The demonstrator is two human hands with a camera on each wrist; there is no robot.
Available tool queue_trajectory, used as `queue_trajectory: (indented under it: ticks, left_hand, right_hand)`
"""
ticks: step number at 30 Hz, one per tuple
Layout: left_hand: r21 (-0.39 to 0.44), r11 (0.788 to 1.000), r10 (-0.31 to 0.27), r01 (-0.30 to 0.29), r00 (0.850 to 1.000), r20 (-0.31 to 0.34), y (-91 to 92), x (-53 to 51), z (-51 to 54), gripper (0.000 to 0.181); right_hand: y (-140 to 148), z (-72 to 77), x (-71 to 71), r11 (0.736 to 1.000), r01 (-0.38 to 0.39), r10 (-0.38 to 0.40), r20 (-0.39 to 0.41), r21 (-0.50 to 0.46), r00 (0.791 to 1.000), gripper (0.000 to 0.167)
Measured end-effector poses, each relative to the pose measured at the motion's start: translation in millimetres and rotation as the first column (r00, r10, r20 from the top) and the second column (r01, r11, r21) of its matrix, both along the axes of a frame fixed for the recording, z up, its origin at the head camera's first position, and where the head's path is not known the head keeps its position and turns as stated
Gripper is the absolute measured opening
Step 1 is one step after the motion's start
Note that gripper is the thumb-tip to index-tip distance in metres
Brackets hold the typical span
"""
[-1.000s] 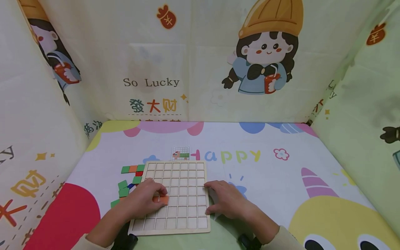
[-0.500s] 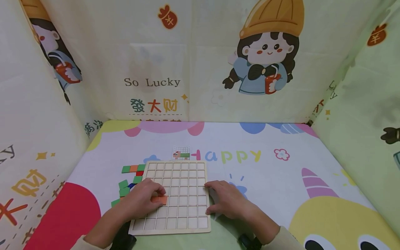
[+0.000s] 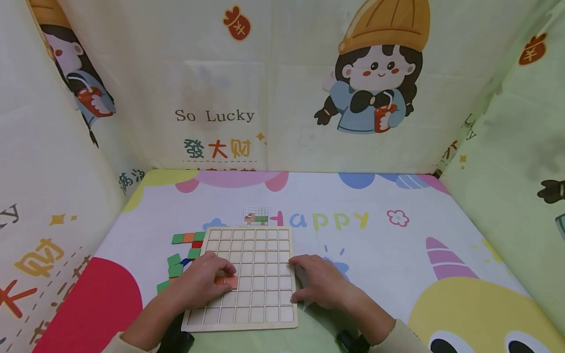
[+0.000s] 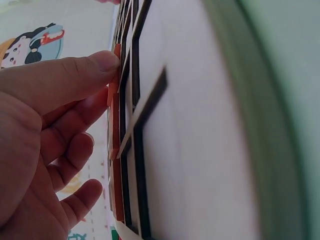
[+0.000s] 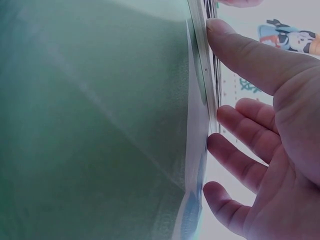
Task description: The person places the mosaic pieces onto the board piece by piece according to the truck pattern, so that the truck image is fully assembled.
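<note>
A wooden grid board [image 3: 265, 284] lies flat on the table, divided into small square cells. Over its left side, my left hand [image 3: 204, 278] pinches an orange square tile [image 3: 231, 283] between thumb and forefinger. In the left wrist view, more orange tiles [image 4: 117, 190] line up along the board beside the pinched one; the hand partly covers this row in the head view. My right hand [image 3: 321, 285] rests against the board's right edge, its thumb and fingers spread along the rim and loosely bent.
Loose green tiles [image 3: 175, 271], an orange tile [image 3: 188, 238], a red tile [image 3: 196, 244] and a blue tile [image 3: 185, 263] lie left of the board. A small printed pattern card [image 3: 255, 216] lies behind it. Printed cloth walls [image 3: 291, 98] enclose the table.
My left fingers shift slightly left with the orange tile, then back right a little. The right hand and the board stay in place.
</note>
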State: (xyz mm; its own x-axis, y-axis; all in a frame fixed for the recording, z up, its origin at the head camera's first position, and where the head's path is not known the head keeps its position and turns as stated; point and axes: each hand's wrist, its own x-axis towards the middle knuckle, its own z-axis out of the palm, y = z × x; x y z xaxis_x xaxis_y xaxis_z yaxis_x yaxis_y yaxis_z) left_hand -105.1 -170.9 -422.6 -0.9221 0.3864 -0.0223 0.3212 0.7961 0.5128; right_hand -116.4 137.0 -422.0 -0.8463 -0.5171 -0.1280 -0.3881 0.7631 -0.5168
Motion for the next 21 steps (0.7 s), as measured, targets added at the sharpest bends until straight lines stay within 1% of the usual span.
queue_trajectory:
  ticks: [6, 12, 21]
  left_hand:
    - [0.011, 1.0, -0.002, 0.002, 1.0, 0.0, -0.3, 1.1, 1.3, 0.021]
    - [0.016, 1.0, -0.001, 0.001, 1.0, 0.001, -1.4, 1.6, 0.4, 0.021]
    - [0.022, 0.999, -0.027, 0.028, 0.999, -0.018, -5.1, 4.0, 0.9, 0.018]
  right_hand:
    - [0.2, 0.4, 0.1, 1.0, -0.005, 0.005, -0.002, -0.003, 1.0, 0.07]
    - [0.1, -0.3, -0.2, 1.0, -0.003, 0.003, 0.001, 0.001, 1.0, 0.071]
    - [0.3, -0.7, 0.4, 1.0, -0.009, 0.009, 0.0, 0.001, 1.0, 0.071]
